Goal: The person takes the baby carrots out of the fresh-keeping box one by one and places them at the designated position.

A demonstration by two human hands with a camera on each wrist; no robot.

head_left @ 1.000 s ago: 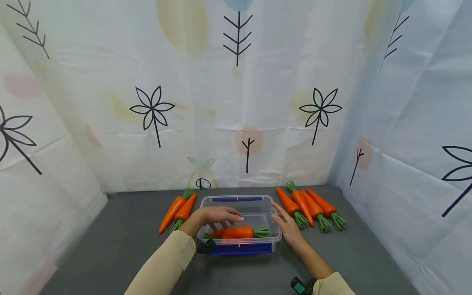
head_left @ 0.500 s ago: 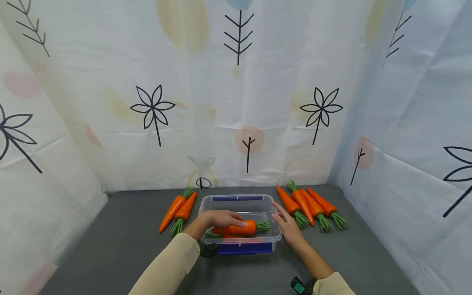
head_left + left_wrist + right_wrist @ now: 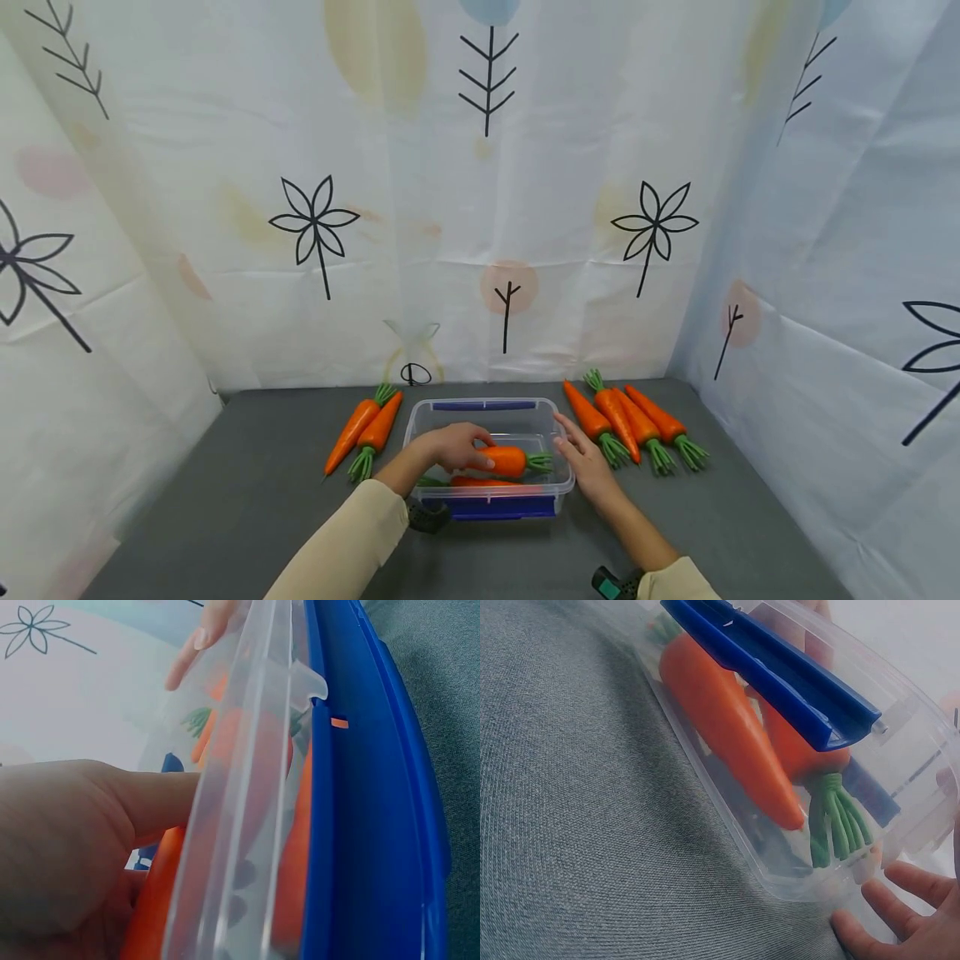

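Note:
A clear plastic container (image 3: 487, 492) with blue clips stands mid-table in the head view. My left hand (image 3: 455, 446) reaches inside it and grips an orange carrot (image 3: 510, 460) whose green top points right. Under that one, a second carrot (image 3: 727, 727) lies along the near wall, its green top to the left. In the left wrist view the thumb (image 3: 161, 796) lies over the held carrot, partly behind the container's rim. My right hand (image 3: 588, 467) rests against the container's right side with its fingers (image 3: 892, 907) extended.
Two carrots (image 3: 363, 429) lie on the grey table (image 3: 225, 500) left of the container. Several more carrots (image 3: 637, 421) lie to its right. A patterned white curtain (image 3: 450, 208) closes off the back and both sides.
My left hand has come down into the container and taken hold of the upper carrot, which has been raised slightly and shifted right. The right hand has stayed at the container's side.

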